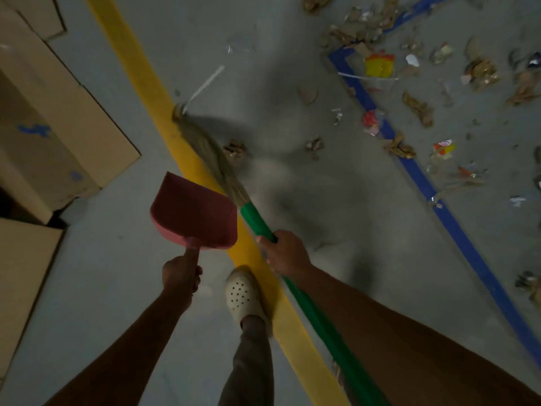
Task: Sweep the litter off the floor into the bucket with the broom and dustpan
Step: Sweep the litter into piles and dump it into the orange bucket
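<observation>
Though dim, grey floor [102, 259] with litter [363, 27], yellow stripe [146, 71]; left hand [181, 273] around dustpan [193, 212], right hand [288, 253] around broom [257, 221].

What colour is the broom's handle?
Green: the broom handle, gripped by the right hand, shows clearly in the head view.

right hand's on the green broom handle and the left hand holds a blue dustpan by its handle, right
Not quite: the head view shows the dustpan is red, not blue. The rest holds: the right hand grips the green broom handle and the left hand holds the dustpan by its handle.
</observation>
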